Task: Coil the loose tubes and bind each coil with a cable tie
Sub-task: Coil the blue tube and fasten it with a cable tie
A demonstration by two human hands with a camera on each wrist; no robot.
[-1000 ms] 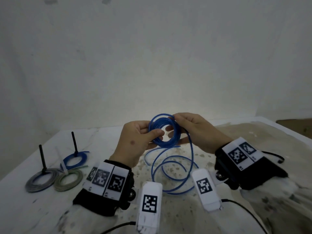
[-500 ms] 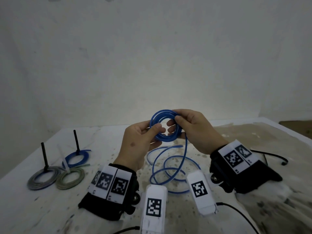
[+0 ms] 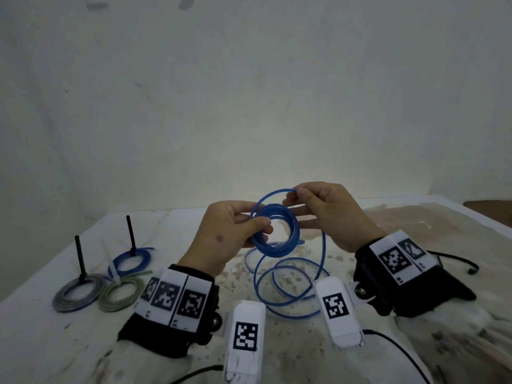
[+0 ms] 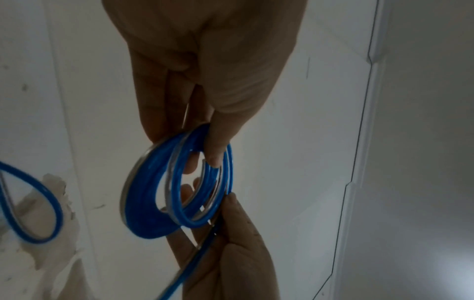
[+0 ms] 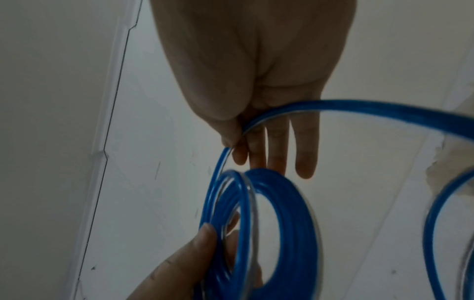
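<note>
Head view is showing both hands raised above the desk (image 3: 415, 225), working one blue tube (image 3: 322, 253). The left hand (image 3: 221, 239) is gripping the part-made coil (image 3: 277, 234), thumb on the near side and fingers curled behind, so the stacked turns are sitting pinched at their left edge. The right hand (image 3: 329, 209) is pinching a single strand between thumb and forefinger, just above and to the right of the coil, while its other fingers (image 5: 305, 150) are lying straight and loose behind the ring. From that pinch the strand is arching over to the left fingers as a wider, unfinished turn. The rest of the tube is hanging down from the right fingers and lying in several slack loops on the desk below both hands.

Well off to the left of the left hand, three finished coils (image 3: 133, 259) are resting on the desk, two with black cable ties (image 3: 80, 256) standing up from them and one with a white tie.

By my reading, the coiling step is still under way and this coil is not yet tied. The next move is calling for the right fingers to lay the open turn down onto the stack, with the left thumb lifting briefly to trap it, then sliding back along the slack for more. A loosened left grip could let the springy turns fan apart.
</note>
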